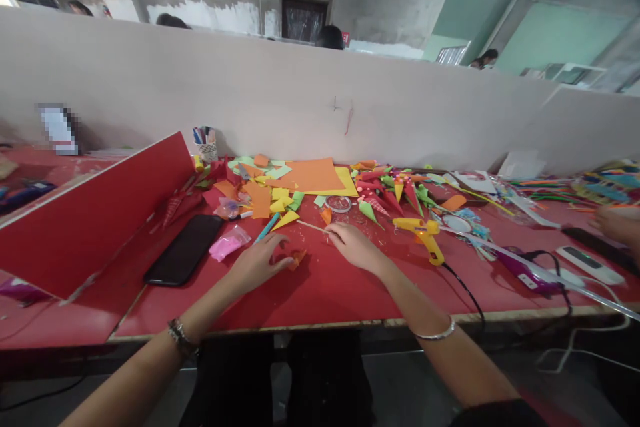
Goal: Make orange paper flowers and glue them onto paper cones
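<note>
My left hand (256,264) is just above the red tabletop, its thumb and fingers curved and apart. A small folded orange paper piece (299,259) lies at the thumb tip; whether they touch I cannot tell. Between the fingers of my right hand (356,247) is a thin light-coloured stick (311,224), pointing left. Just beyond those fingers is a small orange paper cone (326,215). A yellow paper cone (286,220) and a teal pen-like stick (267,227) lie past my left hand. To the right lies a yellow hot glue gun (423,235).
A black phone (184,250) and a pink packet (229,243) lie left, beside an upright red board (110,213). Orange paper sheets (313,175), a tape roll (339,203) and several coloured cones (395,190) lie behind. Another person's hand (619,223) is far right.
</note>
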Available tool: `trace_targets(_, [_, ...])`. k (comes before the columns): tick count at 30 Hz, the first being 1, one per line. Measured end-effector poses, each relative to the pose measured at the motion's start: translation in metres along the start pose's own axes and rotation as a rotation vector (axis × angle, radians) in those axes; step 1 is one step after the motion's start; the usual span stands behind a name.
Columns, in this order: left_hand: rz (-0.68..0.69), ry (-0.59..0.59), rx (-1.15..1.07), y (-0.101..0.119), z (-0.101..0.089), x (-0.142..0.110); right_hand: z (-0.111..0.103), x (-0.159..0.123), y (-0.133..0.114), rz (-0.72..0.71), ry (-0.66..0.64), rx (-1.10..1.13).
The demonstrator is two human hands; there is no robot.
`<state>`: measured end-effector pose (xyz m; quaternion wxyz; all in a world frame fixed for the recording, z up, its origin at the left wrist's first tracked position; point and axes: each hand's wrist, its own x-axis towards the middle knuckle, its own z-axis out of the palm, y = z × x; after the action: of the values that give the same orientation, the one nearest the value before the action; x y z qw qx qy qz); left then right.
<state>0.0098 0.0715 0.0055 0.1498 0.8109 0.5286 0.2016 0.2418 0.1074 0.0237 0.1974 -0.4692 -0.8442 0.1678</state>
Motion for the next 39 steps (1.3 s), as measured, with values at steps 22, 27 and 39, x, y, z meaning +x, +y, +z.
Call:
trace_targets(22, [-0.524, 0.012, 0.217, -0.163, -0.081, -0.108, 0.027, 0.019, 0.013, -0.005, -0.116, 0.116])
trace_targets(27, [-0.543, 0.03, 0.289, -0.161, -0.081, -0.104, 0.025, 0.017, 0.012, 0.0, -0.126, 0.121])
trace_targets(39, [-0.468, 0.204, 0.261, -0.142, -0.082, -0.093, 0.021, 0.016, 0.011, 0.002, -0.123, 0.127])
